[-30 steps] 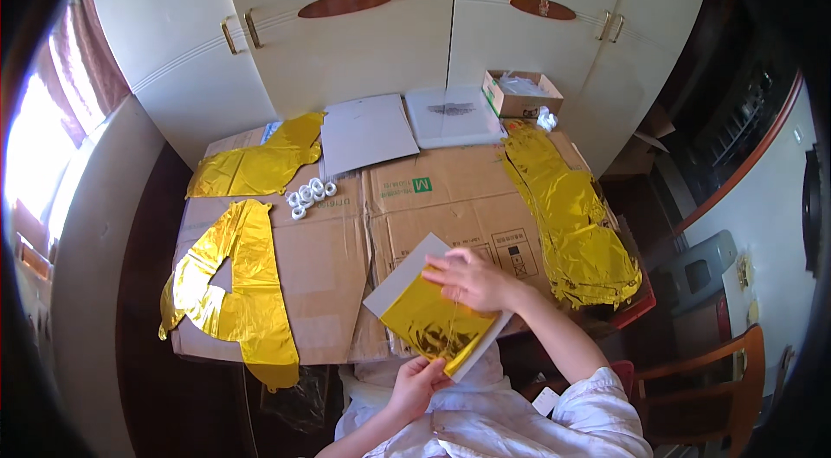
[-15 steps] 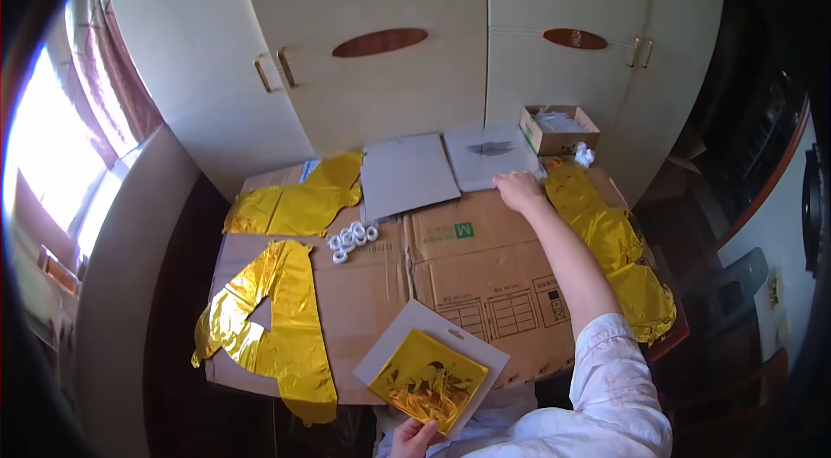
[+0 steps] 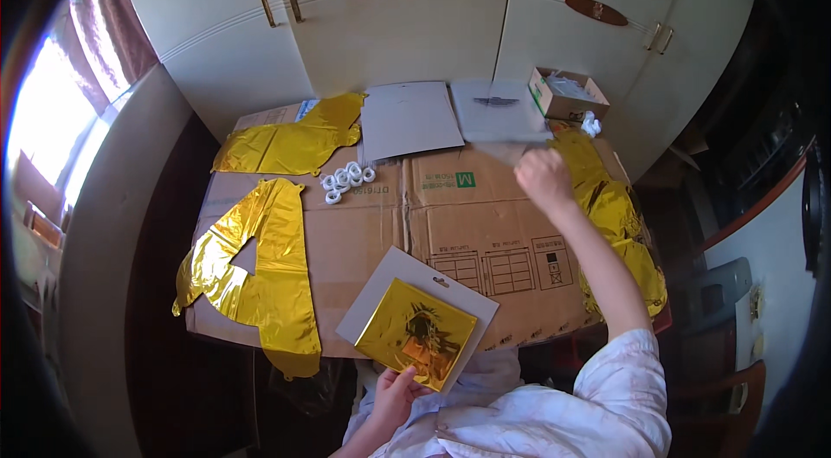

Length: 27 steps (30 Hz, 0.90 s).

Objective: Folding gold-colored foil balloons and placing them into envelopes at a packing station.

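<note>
My left hand [image 3: 396,390] is closed at the near edge of the table, its thumb on a folded gold foil balloon [image 3: 407,319]. Behind the balloon lies a grey backing card [image 3: 374,292] with a hanging slot, held in the same grip. Over the far right of the table my right hand [image 3: 544,177] is closed and slightly blurred. A thin clear plastic bag [image 3: 502,151], smeared by motion, trails from its fingers to the left. Beyond it lies a stack of clear plastic bags [image 3: 489,116] with a dark printed mark.
Flattened gold foil balloons lie at the far left [image 3: 290,139], the near left [image 3: 281,272] and the right [image 3: 606,207]. A stack of grey cards [image 3: 407,116], several white rolls [image 3: 342,183] and an open box [image 3: 567,103] rest on the cardboard [image 3: 363,237]. Cabinets stand behind.
My right hand has drawn back from the bag stack, with a clear bag in its fingers. My left hand still holds the card and balloon. The view has tilted down.
</note>
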### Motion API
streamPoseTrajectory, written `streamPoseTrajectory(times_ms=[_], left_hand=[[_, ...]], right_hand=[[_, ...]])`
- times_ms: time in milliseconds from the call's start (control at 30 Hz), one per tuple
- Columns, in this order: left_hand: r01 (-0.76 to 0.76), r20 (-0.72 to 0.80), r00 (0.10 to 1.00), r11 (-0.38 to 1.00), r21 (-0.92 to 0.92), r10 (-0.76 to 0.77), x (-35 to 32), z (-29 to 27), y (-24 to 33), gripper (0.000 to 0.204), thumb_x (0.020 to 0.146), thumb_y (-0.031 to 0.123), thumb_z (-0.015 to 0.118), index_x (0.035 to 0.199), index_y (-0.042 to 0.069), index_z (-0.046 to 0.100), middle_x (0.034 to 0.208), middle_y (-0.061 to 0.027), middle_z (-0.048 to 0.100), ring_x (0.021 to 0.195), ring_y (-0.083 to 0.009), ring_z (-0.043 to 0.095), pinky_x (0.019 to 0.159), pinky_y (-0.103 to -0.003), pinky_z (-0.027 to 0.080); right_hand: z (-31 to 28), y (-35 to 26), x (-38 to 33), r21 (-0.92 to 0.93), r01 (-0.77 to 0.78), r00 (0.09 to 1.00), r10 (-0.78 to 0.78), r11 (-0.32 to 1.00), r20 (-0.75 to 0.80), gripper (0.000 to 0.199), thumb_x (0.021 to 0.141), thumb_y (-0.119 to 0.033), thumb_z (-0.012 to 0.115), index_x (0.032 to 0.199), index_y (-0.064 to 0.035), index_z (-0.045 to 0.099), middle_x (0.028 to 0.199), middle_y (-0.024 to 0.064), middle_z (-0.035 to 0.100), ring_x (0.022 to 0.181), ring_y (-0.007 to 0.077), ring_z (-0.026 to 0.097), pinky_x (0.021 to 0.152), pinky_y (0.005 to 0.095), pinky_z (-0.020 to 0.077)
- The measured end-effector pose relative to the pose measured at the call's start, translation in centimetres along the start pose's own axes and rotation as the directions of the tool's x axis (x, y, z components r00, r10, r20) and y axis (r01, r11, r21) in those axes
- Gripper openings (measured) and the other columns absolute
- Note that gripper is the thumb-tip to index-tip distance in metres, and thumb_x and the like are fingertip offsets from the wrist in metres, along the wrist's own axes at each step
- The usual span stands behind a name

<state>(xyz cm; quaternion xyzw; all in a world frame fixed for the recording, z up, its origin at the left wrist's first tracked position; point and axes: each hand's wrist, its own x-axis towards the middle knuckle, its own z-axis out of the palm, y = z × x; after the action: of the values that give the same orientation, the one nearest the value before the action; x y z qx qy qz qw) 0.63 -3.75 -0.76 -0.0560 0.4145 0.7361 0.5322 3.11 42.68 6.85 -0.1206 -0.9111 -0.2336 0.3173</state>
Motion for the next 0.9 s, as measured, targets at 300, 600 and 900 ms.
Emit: streamPoseTrajectory(times_ms=[300, 600, 900], left_hand=[[-0.021, 0.068, 0.998, 0.989, 0.144, 0.012, -0.2, 0.5, 0.0, 0.018, 0.097, 0.013, 0.056, 0.109, -0.001, 0.061, 0.104, -0.0131, 0.069, 0.089, -0.0214, 0.069, 0.076, -0.04, 0.06], [-0.032, 0.032, 0.999, 0.989, 0.148, 0.028, -1.3, -2.1, -1.8, 0.022, 0.098, 0.012, 0.053, 0.115, -0.002, 0.057, 0.107, -0.0145, 0.068, 0.091, -0.0247, 0.069, 0.08, -0.042, 0.059], [-0.021, 0.048, 0.999, 0.951, 0.307, 0.007, -1.7, 0.4, 0.2, 0.018, 0.095, 0.012, 0.059, 0.107, -0.002, 0.062, 0.092, -0.009, 0.066, 0.076, -0.0171, 0.063, 0.065, -0.03, 0.054]], right_hand=[[-5.6, -7.4, -4.1, -0.081, 0.024, 0.989, -0.012, 0.996, 0.147, 0.005, 0.075, -0.009, 0.06, 0.072, -0.0115, 0.055, 0.07, 0.0013, 0.054, 0.066, 0.0175, 0.063, 0.058, 0.0305, 0.0491], [-8.1, 2.8, 6.0, -0.141, -0.404, 0.913, 0.388, 0.904, -0.125, 0.005, 0.084, -0.009, 0.059, 0.078, -0.0098, 0.059, 0.073, 0.006, 0.066, 0.059, 0.0224, 0.067, 0.045, 0.0359, 0.0526], [-4.6, 6.1, 13.9, -0.16, -0.061, 0.9, -0.015, 0.985, -0.435, 0.004, 0.081, -0.007, 0.061, 0.079, -0.0103, 0.059, 0.076, 0.0028, 0.067, 0.064, 0.0167, 0.067, 0.053, 0.0311, 0.0541]])
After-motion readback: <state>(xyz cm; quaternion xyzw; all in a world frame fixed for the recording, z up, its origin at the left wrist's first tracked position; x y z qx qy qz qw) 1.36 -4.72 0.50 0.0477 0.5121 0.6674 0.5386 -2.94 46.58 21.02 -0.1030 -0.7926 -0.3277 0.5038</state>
